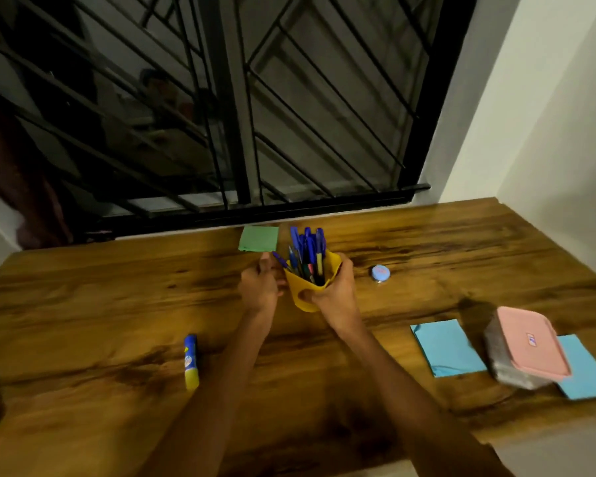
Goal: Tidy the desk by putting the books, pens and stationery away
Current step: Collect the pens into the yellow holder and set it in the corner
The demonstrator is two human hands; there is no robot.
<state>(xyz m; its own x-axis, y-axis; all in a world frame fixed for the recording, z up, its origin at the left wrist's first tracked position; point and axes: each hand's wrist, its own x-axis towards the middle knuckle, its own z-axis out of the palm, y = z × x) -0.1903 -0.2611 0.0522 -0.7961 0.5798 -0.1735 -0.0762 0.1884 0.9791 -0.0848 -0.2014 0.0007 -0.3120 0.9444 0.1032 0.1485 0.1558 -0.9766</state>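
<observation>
Yellow pen cup [305,293], light, top-heavy with pens [307,251]: right hand [334,294] gripping wall low; left hand [260,285] pinching pen.

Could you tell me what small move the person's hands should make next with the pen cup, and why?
Probably the left hand should slip its pen fully into the yellow cup, which the right hand grips: the pen's tip is only at the rim.
</observation>
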